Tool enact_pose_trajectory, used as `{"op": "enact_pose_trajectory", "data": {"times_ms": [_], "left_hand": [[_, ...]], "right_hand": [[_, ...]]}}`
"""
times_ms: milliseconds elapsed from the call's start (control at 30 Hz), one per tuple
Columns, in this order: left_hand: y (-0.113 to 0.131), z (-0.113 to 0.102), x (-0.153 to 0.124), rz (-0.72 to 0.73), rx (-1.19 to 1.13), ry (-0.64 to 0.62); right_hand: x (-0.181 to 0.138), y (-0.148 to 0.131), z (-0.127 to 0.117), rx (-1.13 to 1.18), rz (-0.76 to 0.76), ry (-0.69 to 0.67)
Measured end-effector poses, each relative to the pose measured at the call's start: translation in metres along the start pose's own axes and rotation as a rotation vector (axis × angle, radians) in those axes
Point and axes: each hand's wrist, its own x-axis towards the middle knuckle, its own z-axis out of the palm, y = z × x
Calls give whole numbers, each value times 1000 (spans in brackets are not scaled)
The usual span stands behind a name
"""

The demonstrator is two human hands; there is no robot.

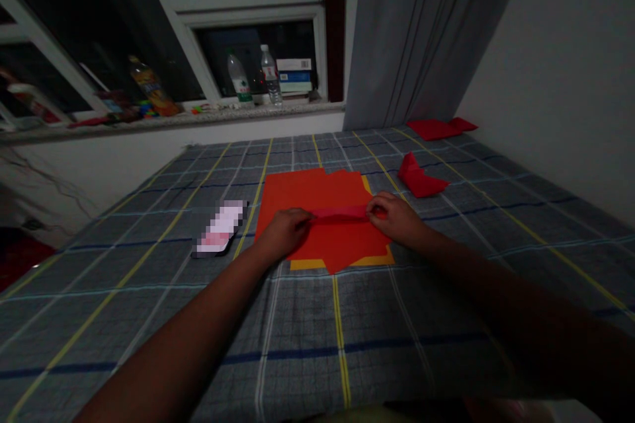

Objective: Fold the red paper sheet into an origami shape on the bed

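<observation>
A narrow strip of folded red paper (340, 213) stretches between my two hands. My left hand (288, 231) pinches its left end, and my right hand (391, 215) pinches the right end with curled fingers. Beneath it lies a loose stack of orange-red paper sheets (297, 188), turned at different angles. Yellow paper (307, 264) shows along the stack's lower and right edges. To the right of my right hand sits a folded red paper shape (421, 178) with one point standing up.
A plaid cloth (198, 317) covers the surface. A phone (221, 228) with a lit, blurred screen lies left of the stack. More red paper (436, 129) rests at the far right corner. Bottles (270, 76) and boxes (295, 76) stand on the windowsill (178, 120).
</observation>
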Motion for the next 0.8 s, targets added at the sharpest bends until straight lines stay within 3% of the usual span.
{"op": "enact_pose_trajectory", "data": {"times_ms": [233,467,800], "left_hand": [[3,-3,0,-109,23,7],[5,-4,0,-119,12,27],[1,-5,2,-263,-117,66]], "right_hand": [[-2,-5,1,-66,-24,-50],[-3,-8,2,-80,-38,-137],[-3,9,8,-65,14,-242]]}}
